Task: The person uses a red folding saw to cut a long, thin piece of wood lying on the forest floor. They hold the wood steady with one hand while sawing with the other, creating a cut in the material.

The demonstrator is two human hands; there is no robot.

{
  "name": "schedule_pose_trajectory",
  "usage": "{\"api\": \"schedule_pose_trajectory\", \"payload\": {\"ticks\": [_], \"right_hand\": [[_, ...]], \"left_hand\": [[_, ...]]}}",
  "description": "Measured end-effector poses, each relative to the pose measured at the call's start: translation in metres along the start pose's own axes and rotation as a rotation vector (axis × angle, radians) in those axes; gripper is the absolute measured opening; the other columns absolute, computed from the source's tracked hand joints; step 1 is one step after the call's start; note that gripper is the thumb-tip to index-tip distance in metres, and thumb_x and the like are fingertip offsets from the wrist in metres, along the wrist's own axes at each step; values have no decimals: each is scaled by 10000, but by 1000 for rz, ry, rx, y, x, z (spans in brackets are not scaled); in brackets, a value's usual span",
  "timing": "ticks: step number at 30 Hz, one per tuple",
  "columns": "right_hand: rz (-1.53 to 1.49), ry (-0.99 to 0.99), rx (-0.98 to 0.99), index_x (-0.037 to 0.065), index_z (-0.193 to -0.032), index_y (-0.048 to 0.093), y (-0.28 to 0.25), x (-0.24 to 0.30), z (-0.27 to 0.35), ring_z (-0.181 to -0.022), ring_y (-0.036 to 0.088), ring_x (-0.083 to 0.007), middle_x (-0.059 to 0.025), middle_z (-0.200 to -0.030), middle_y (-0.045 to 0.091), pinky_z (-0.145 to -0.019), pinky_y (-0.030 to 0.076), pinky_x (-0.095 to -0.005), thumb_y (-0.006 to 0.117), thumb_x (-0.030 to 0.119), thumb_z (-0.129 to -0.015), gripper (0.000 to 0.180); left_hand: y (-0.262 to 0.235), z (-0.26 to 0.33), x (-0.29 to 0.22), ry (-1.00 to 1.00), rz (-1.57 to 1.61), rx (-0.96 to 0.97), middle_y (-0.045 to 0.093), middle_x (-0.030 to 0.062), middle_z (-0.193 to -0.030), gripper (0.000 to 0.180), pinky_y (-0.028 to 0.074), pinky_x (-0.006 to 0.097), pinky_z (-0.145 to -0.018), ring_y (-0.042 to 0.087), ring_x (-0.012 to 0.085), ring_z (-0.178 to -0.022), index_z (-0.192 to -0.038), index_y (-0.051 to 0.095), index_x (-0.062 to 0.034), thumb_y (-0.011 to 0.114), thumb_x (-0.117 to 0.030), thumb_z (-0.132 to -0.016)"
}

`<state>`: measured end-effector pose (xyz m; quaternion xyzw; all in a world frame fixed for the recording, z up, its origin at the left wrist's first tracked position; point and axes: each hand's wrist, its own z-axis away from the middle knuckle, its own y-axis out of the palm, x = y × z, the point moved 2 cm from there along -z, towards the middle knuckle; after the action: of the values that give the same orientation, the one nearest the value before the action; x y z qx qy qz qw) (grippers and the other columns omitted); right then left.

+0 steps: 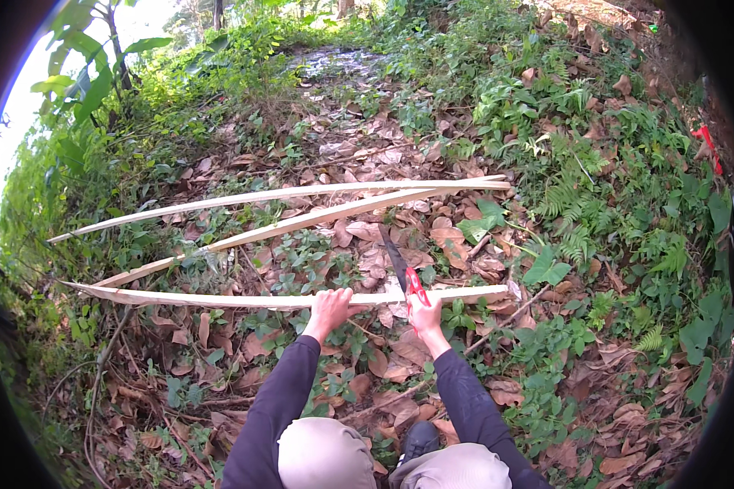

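Note:
Closest to me, a long pale wooden strip [220,301] lies crosswise. My left hand [332,310] is closed over its middle, with the thumb pointing right. In my right hand [426,315] is a handsaw [394,251], its red handle inside my closed fingers. The dark blade points away from me and slightly left, reaching past the strip's far side. The saw handle overlaps the strip to the right of my left hand; I cannot tell whether the two touch. Beyond lie a second wooden strip [326,216], running diagonally, and a third wooden strip [261,196], the two meeting at the right.
Dry brown leaves [367,407] and low green plants cover the ground. Thin branches [102,383] lie at the lower left. Ferns [571,196] grow on the right, near a red object [709,149]. My shoe [420,438] and knees are at the bottom.

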<state>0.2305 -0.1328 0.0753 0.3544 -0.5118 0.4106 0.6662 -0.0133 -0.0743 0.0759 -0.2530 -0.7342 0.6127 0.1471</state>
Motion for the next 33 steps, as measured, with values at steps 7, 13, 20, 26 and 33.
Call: {"api": "schedule_pose_trajectory", "payload": {"ticks": [7, 13, 20, 26, 33], "right_hand": [[-193, 54, 56, 17, -727, 586, -30, 23, 96, -393, 443, -81, 21, -530, 487, -376, 328, -258, 591, 39, -896, 169], [-174, 17, 43, 46, -620, 443, -76, 61, 201, -357, 390, -93, -2, -488, 423, -351, 304, -278, 537, -65, -853, 275], [-146, 67, 41, 9, -695, 593, -27, 47, 90, -385, 453, -90, 1, -507, 494, -369, 311, -258, 581, 37, -879, 187], [-107, 26, 54, 29, -673, 611, 3, 6, -5, -409, 500, -100, 0, -540, 546, -392, 356, -296, 618, 76, -882, 215], [-254, -12, 76, 58, -665, 478, -58, 12, 129, -381, 418, -89, 16, -509, 443, -369, 310, -265, 579, -17, -874, 244]], "left_hand": [[15, -8, 14, -29, 54, 11, 665, 100, -614, 640, 519, 415, -558, 676, 295, -571, -728, 634, -111, 604, -747, -795], [11, -12, 11, -21, 41, -1, 660, 92, -603, 624, 519, 409, -544, 680, 283, -567, -744, 628, -112, 616, -733, -800], [0, -5, 6, -16, 17, -11, 667, 59, -636, 591, 525, 396, -537, 691, 255, -587, -747, 608, -115, 633, -702, -812], [4, -3, 7, -26, 25, 28, 674, 69, -649, 586, 526, 415, -568, 697, 271, -614, -770, 625, -113, 638, -697, -811], [4, -20, 9, -29, 56, 71, 681, 104, -636, 630, 521, 418, -575, 694, 288, -610, -769, 659, -109, 607, -736, -808]]}}
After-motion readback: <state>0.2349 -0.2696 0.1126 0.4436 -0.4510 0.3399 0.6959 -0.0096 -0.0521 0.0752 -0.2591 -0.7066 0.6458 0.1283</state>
